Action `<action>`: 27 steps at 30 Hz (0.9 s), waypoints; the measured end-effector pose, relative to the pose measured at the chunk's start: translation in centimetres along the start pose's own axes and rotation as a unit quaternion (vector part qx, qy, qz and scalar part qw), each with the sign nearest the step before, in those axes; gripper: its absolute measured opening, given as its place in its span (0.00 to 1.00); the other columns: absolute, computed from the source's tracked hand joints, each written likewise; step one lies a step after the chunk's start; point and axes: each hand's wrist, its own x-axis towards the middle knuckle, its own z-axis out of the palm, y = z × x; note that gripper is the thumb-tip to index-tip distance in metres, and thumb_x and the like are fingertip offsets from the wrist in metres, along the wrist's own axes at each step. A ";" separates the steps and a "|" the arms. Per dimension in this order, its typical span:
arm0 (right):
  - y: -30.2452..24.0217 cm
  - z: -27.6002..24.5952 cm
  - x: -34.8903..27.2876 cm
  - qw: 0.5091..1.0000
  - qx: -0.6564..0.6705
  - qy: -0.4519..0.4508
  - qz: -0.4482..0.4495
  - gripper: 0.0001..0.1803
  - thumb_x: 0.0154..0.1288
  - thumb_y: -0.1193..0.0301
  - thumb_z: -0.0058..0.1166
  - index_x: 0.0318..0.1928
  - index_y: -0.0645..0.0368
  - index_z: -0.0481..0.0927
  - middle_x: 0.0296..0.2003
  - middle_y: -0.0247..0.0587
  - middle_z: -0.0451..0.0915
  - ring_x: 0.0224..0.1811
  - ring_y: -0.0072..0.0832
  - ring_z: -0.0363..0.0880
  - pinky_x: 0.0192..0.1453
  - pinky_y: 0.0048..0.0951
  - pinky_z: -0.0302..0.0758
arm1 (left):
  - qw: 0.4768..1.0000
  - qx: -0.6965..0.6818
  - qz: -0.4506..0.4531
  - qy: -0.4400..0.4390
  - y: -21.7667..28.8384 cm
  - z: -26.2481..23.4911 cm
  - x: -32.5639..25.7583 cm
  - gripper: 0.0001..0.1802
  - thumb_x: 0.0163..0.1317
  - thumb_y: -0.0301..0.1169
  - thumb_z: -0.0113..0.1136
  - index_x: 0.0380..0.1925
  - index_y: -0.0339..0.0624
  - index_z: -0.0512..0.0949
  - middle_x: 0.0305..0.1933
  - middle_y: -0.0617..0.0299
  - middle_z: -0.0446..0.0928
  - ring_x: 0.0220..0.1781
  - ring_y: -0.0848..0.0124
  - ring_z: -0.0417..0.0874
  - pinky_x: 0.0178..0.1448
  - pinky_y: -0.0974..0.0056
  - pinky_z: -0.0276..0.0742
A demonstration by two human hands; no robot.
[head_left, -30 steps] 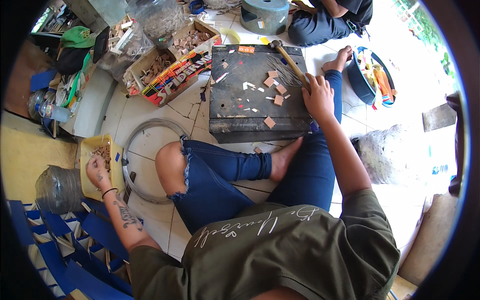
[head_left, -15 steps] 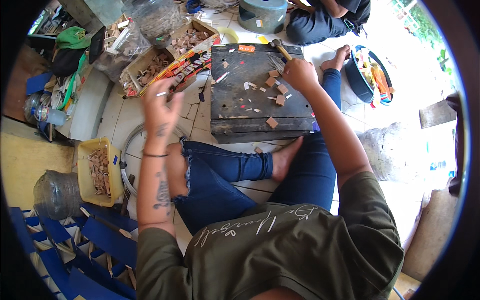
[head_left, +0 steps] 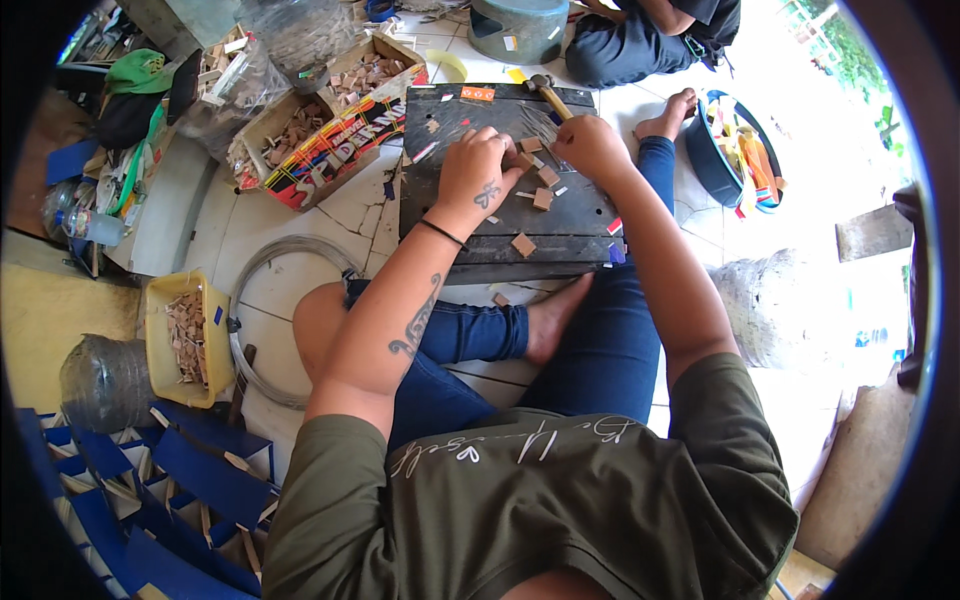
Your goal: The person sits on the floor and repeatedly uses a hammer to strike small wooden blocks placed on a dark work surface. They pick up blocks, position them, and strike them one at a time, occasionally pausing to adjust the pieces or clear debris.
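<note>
My right hand [head_left: 590, 148] is closed around the wooden handle of a hammer [head_left: 552, 100], whose metal head points toward the far edge of a dark, worn work block [head_left: 440, 215]. Over the middle of that block is my left hand [head_left: 478, 165], fingers curled together; whatever they pinch is hidden. Just right of its fingertips lie small square wooden pieces [head_left: 548, 177], with another wooden piece [head_left: 523, 245] nearer me. Some thin nails [head_left: 540, 125] seem to lie beside the hammer, partly covered by my right hand. Scraps of white and coloured paper are scattered around.
A printed carton [head_left: 340, 150] of wooden pieces stands at the far left, with a yellow bin [head_left: 160, 345] of more pieces nearer me. A wire coil [head_left: 245, 290] lies beside my knee. Right stands a dark tub [head_left: 715, 165] of scraps; another person [head_left: 625, 50] sits beyond.
My left hand has moved right, from beside the carton to over the work block, and its fingers have closed together. My right hand still holds the hammer in about the same place.
</note>
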 end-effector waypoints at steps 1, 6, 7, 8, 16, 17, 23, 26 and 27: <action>0.4 -0.2 -0.2 0.999 0.048 0.015 -0.004 0.14 0.52 0.61 0.61 0.34 0.56 0.87 0.33 0.47 0.85 0.38 0.41 0.85 0.45 0.39 0.80 | 1.000 -0.012 0.003 -0.005 -0.2 -0.1 -0.1 0.08 0.49 0.29 0.70 0.27 0.42 0.80 0.31 0.57 0.80 0.39 0.57 0.80 0.46 0.54 0.76; 0.9 -1.0 -2.2 0.929 0.363 -0.022 0.074 0.11 0.56 0.67 0.62 0.35 0.62 0.85 0.28 0.39 0.83 0.27 0.23 0.78 0.33 0.24 0.72 | 0.993 -0.110 -0.017 -0.036 -0.3 -0.2 -0.5 0.06 0.49 0.25 0.66 0.26 0.40 0.77 0.31 0.58 0.80 0.37 0.59 0.80 0.42 0.56 0.76; 0.8 -1.0 -2.8 0.886 0.452 -0.041 0.093 0.10 0.58 0.68 0.61 0.36 0.63 0.85 0.27 0.36 0.83 0.26 0.19 0.76 0.32 0.21 0.70 | 0.987 -0.150 -0.047 -0.035 -0.1 -0.1 -0.6 0.05 0.49 0.25 0.65 0.26 0.40 0.78 0.31 0.58 0.79 0.35 0.60 0.80 0.40 0.57 0.76; 0.5 -1.1 -3.4 0.860 0.500 -0.041 0.089 0.10 0.60 0.70 0.60 0.38 0.63 0.84 0.28 0.34 0.82 0.26 0.18 0.74 0.31 0.19 0.69 | 0.978 -0.195 -0.070 -0.033 0.1 0.0 -0.8 0.05 0.50 0.24 0.64 0.27 0.40 0.78 0.31 0.59 0.79 0.34 0.60 0.80 0.39 0.58 0.76; -1.6 0.0 -8.0 0.871 0.484 0.064 0.057 0.12 0.63 0.75 0.59 0.47 0.63 0.80 0.33 0.32 0.83 0.29 0.15 0.75 0.32 0.16 0.68 | 0.974 -0.214 -0.071 0.011 1.9 -2.3 -5.7 0.05 0.58 0.18 0.55 0.30 0.38 0.79 0.32 0.61 0.78 0.30 0.73 0.77 0.37 0.68 0.74; -1.9 0.5 -8.4 0.886 0.450 0.105 0.047 0.12 0.63 0.76 0.59 0.48 0.62 0.80 0.34 0.31 0.82 0.31 0.14 0.75 0.34 0.16 0.69 | 0.964 -0.244 -0.103 0.001 2.2 -2.6 -6.5 0.05 0.58 0.18 0.55 0.30 0.38 0.79 0.33 0.62 0.78 0.30 0.74 0.77 0.38 0.68 0.74; -2.3 2.9 -11.3 0.916 0.346 0.195 -0.054 0.17 0.58 0.80 0.62 0.50 0.61 0.79 0.32 0.29 0.83 0.31 0.13 0.77 0.35 0.18 0.72 | 0.819 -0.518 -0.242 -0.058 3.6 -3.7 -9.6 0.05 0.62 0.18 0.52 0.36 0.37 0.76 0.36 0.65 0.79 0.35 0.79 0.77 0.44 0.72 0.74; -2.0 2.7 -11.7 0.925 0.346 0.153 -0.019 0.12 0.59 0.79 0.63 0.45 0.62 0.81 0.32 0.28 0.83 0.32 0.13 0.77 0.36 0.16 0.72 | 0.814 -0.526 -0.240 -0.052 4.1 -3.9 -9.9 0.05 0.62 0.21 0.56 0.38 0.36 0.77 0.38 0.65 0.79 0.37 0.78 0.78 0.45 0.72 0.74; -2.0 2.6 -11.8 0.930 0.339 0.140 0.010 0.10 0.60 0.78 0.63 0.43 0.63 0.82 0.32 0.28 0.83 0.32 0.13 0.77 0.36 0.16 0.72 | 0.823 -0.503 -0.257 -0.058 4.3 -3.9 -9.9 0.05 0.62 0.22 0.57 0.37 0.36 0.78 0.38 0.65 0.79 0.37 0.78 0.78 0.45 0.71 0.74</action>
